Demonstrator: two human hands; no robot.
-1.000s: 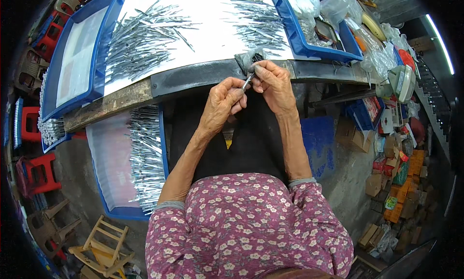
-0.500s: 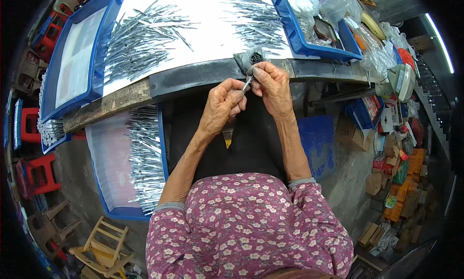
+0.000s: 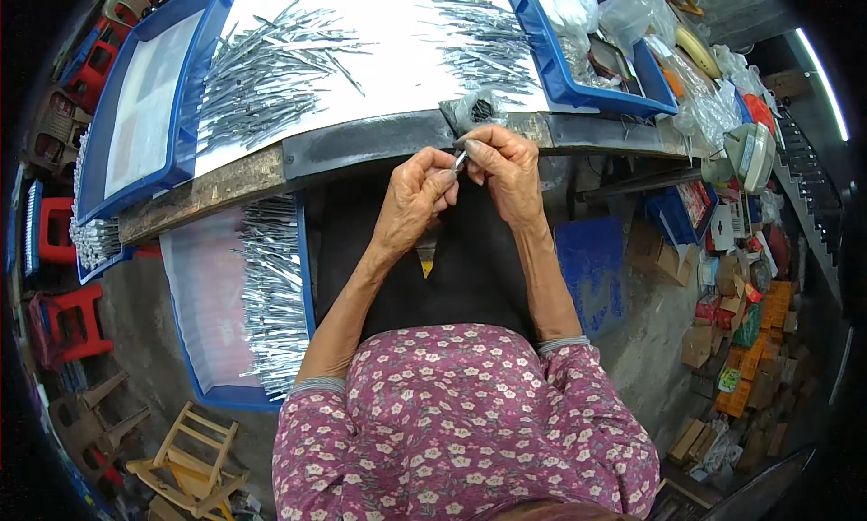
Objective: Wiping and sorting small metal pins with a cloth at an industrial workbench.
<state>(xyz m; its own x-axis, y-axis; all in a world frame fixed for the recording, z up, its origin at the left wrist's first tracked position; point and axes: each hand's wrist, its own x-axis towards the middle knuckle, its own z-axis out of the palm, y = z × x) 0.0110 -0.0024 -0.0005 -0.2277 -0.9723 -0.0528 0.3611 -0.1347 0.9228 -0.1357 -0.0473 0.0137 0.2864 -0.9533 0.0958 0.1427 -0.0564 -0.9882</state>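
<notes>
A short, thin silvery metal piece (image 3: 460, 161) slants up between my hands, just in front of the table edge. My left hand (image 3: 414, 200) is closed, pinching its lower part between thumb and fingers. At its upper end, the thumb and forefinger of my right hand (image 3: 508, 169) are pressed together; what they grip is too small to make out. Right behind the fingers, a grey plastic bag (image 3: 470, 108) with dark contents sits on the table edge. Slender grey metal pieces (image 3: 271, 74) lie heaped on the white tabletop at left, with a second heap (image 3: 483, 47) at right.
The dark-edged worktable (image 3: 370, 146) spans in front of me. A blue tray (image 3: 185, 97) stands on its left, a blue bin (image 3: 587, 92) of plastic bags on its right. Below left is a blue crate (image 3: 235, 396) of silvery rods. A wooden folding stool (image 3: 194, 449) stands lower left.
My right hand has shifted slightly left and down, its fingertips now nearer my left hand. The bag's dark contents show less. The left hand keeps its pinch.
</notes>
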